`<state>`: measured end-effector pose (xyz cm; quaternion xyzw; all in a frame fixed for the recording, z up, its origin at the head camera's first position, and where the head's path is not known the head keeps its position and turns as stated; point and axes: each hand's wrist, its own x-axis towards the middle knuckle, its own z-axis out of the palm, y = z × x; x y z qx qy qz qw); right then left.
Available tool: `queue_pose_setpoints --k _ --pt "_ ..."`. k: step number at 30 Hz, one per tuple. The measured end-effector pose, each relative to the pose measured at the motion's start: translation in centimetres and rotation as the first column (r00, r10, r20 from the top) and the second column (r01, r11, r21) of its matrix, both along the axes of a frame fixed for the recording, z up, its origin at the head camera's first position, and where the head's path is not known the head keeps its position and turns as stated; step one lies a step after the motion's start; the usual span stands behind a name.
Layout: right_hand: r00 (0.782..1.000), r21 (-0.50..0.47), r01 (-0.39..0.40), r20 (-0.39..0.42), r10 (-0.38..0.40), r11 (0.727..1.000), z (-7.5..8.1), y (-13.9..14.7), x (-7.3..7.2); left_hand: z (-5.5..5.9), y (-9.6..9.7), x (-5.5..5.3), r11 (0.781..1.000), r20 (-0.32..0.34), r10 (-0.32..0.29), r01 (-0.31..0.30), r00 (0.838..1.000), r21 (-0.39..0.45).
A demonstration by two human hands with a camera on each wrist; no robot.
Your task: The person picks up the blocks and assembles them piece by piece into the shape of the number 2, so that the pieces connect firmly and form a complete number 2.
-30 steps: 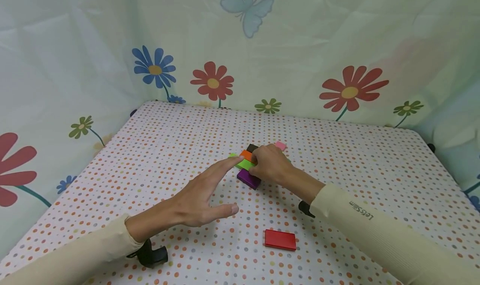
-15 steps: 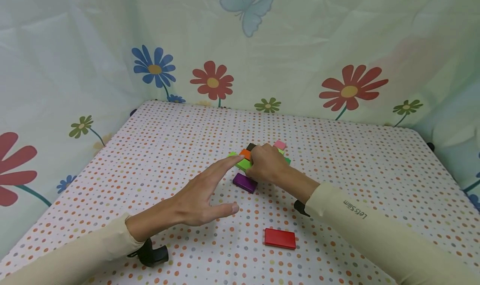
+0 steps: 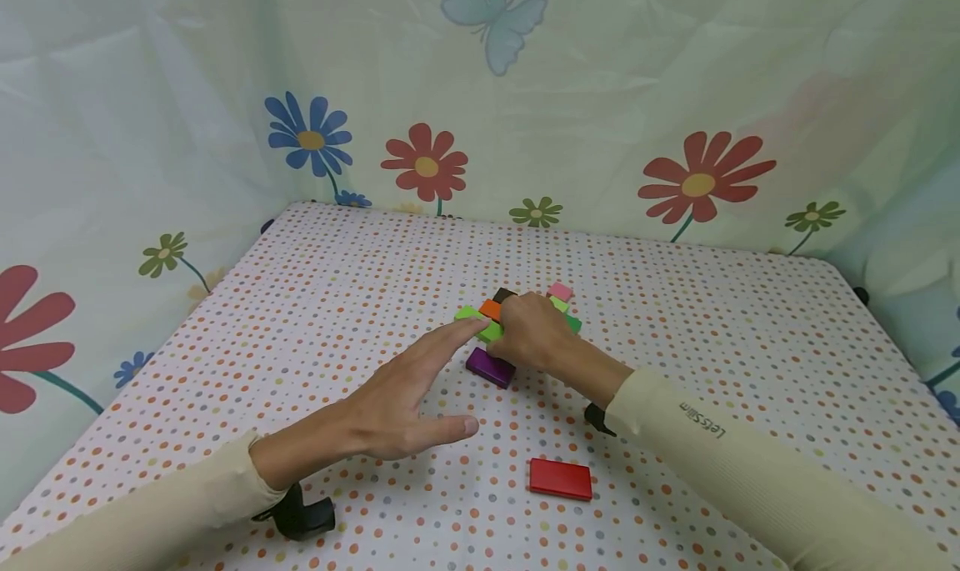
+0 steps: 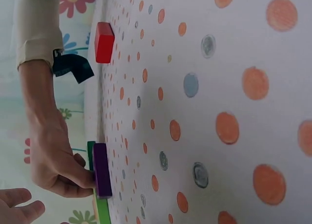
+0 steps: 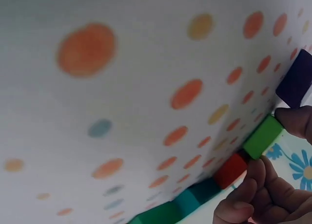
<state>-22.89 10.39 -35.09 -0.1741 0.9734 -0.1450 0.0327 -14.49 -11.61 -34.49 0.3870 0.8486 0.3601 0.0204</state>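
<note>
My right hand (image 3: 536,329) is over a cluster of small coloured blocks, fingers bent downward. In the right wrist view its thumb and fingers pinch the ends of a bright green block (image 5: 263,137). A purple block (image 3: 491,367) lies just in front, close by the thumb. Orange (image 3: 491,310), black (image 3: 504,294), dark green (image 3: 574,324) and pink (image 3: 559,291) blocks show around the hand, which hides part of the cluster. My left hand (image 3: 405,396) hovers left of them, thumb and fingers spread, holding nothing. Nearer me, a red block (image 3: 560,479) lies flat, apart from the rest.
A white cloth with coloured dots (image 3: 337,288) covers the table. Behind and beside it hangs a pale curtain (image 3: 585,79) printed with flowers and a butterfly. Each wrist carries a black camera mount (image 3: 300,514).
The purple block has slid slightly toward me and left, away from the green one. My right hand has shifted a little the same way. The left hand stays nearly still.
</note>
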Motion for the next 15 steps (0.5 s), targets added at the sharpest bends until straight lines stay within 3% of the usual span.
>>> queue_pose_setpoints --k 15 --pt "0.995 -0.106 -0.018 -0.095 0.008 0.994 -0.88 0.75 0.81 0.05 0.11 -0.19 1.000 -0.038 -0.012 0.012 0.999 -0.003"
